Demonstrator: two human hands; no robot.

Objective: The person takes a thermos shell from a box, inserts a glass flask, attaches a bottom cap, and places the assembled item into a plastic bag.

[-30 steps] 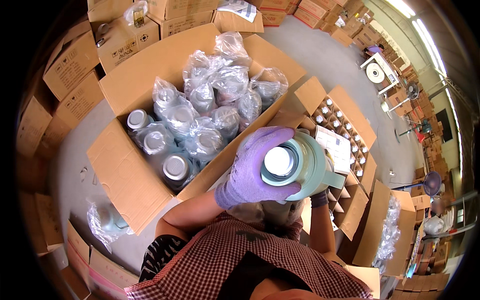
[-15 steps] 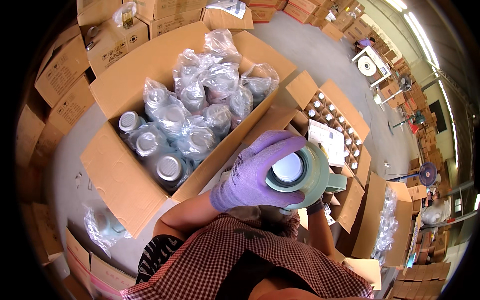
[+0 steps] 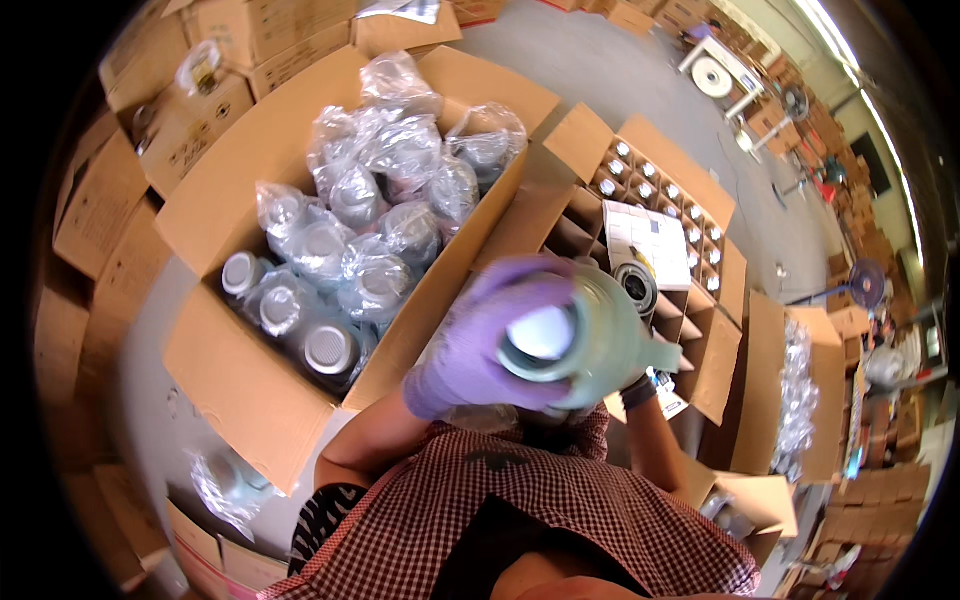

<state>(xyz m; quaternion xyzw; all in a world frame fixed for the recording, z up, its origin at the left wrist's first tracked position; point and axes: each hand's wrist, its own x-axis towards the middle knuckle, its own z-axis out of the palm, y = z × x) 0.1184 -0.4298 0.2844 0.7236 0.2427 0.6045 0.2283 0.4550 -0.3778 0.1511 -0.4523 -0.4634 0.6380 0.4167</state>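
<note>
I hold a pale green jug (image 3: pixel 600 340) with a white cap close under the camera, its top facing me. My left hand (image 3: pixel 470 350), in a purple glove, wraps around the jug's neck and top. My right hand (image 3: pixel 640 388) is mostly hidden behind the jug and supports it from the far side; only the wrist with a dark band shows. Below the jug lies a cardboard box with dividers (image 3: pixel 700 340), some cells filled with capped jugs.
A large open cardboard box (image 3: pixel 230 370) at the left holds several jugs wrapped in clear plastic bags (image 3: pixel 390 150). A white paper sheet (image 3: pixel 650 240) lies on the divided box. Stacked cartons ring the floor; a loose bagged jug (image 3: pixel 225 485) lies at lower left.
The jug has tilted and shifted slightly right and down in my hands. My left hand has slid further over its top. The view has panned a little.
</note>
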